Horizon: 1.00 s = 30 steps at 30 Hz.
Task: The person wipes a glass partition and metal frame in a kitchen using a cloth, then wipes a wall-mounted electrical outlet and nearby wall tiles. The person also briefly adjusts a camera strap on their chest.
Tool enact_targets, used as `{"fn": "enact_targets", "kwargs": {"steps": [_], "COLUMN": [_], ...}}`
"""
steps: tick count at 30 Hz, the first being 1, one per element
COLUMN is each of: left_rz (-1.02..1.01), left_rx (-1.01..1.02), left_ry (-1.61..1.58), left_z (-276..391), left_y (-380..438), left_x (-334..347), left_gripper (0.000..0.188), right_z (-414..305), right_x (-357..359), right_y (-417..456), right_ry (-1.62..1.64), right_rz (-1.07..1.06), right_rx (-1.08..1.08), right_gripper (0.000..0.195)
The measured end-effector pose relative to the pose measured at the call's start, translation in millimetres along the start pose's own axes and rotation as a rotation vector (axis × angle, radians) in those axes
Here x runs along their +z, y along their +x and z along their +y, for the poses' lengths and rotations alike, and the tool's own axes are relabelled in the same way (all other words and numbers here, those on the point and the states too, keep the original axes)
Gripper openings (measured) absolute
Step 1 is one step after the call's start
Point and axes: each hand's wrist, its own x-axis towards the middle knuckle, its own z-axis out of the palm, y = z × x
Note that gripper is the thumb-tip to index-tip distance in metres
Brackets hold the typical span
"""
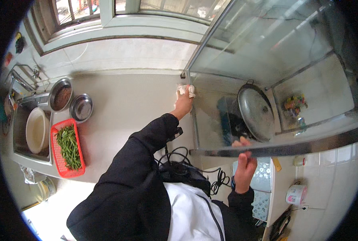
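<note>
My left hand (183, 105) reaches forward over the pale countertop (130, 96) and presses a crumpled white cloth (189, 89) against it. The cloth lies right beside the upright edge of a glass partition (224, 69). My right hand (245, 170) grips the dark lower rail (290, 147) of the glass, thumb on the near side and fingertips showing blurred through the pane. Behind the glass a large metal wok lid (255, 111) leans tilted over a dark gas stove (237, 117), partly hidden.
To the left, a red plastic basket (54, 147) of green beans overlaps the sink rim (51, 156). Two metal bowls (92, 110) stand beside it, and a cream basin (37, 129) sits in the sink. Black cables (179, 150) hang at my chest. A window (154, 25) lies ahead.
</note>
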Motion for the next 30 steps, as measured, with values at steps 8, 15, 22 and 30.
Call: {"fn": "enact_targets", "kwargs": {"steps": [8, 15, 22, 30], "left_rz": [-0.125, -0.141, -0.018, 0.165], "left_rx": [0.253, -0.182, -0.201, -0.164], "left_ry": [0.257, -0.178, -0.547, -0.683], "left_z": [11, 18, 114, 133], "left_y": [-70, -117, -195, -247], "left_x": [-9, -61, -92, -68], "left_gripper": [0.055, 0.031, 0.034, 0.031], "right_z": [9, 44, 127, 160], "right_x": [-20, -59, -115, -74], "right_y": [13, -12, -58, -104], "right_ry": [-0.213, 0.051, 0.015, 0.037], "right_rz": [-0.112, -0.342, -0.471, -1.049], "right_rx": [-0.243, -0.234, -0.065, -0.054], "right_gripper": [0.037, 0.03, 0.024, 0.026]}}
